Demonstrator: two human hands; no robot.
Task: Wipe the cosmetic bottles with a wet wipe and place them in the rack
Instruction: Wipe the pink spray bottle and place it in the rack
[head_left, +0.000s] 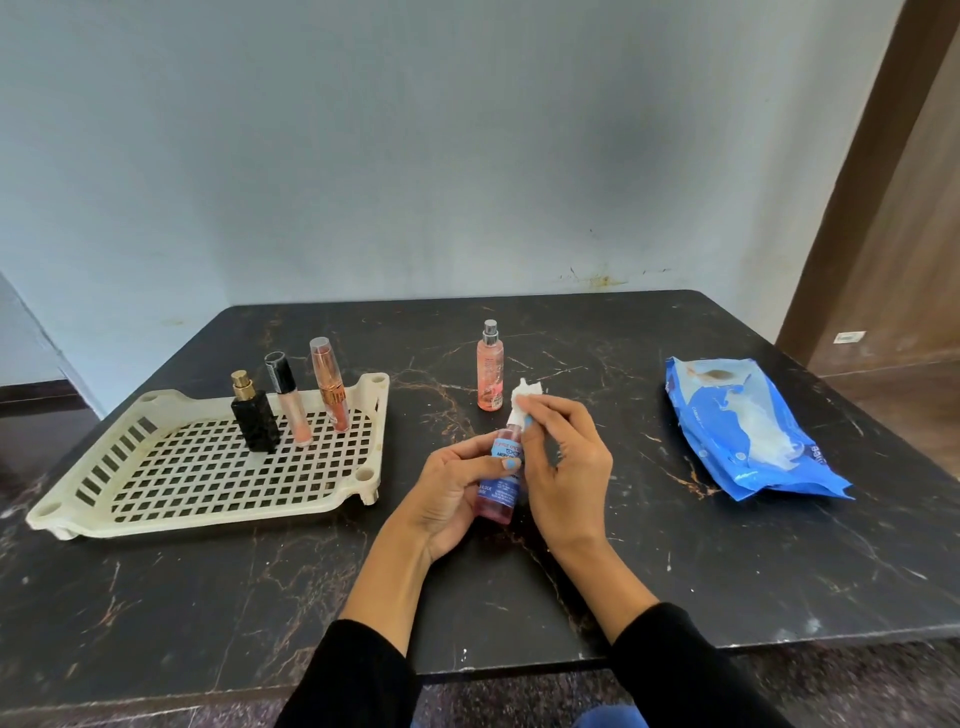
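My left hand (449, 493) grips a pink bottle with a blue label (500, 486) above the table's middle. My right hand (563, 460) pinches a white wet wipe (523, 402) against the bottle's top, which the wipe hides. A cream plastic rack (208, 467) lies at the left. In it stand a black perfume bottle with a gold cap (253, 413), a peach tube with a black cap (288, 400) and a taller peach tube with a clear cap (330, 384). A pink spray bottle (490, 366) stands upright on the table behind my hands.
A blue pack of wet wipes (748, 431) lies at the right, its flap open with a wipe showing. The black marble table (571, 587) backs onto a pale wall. A wooden door frame (872, 182) rises at the far right.
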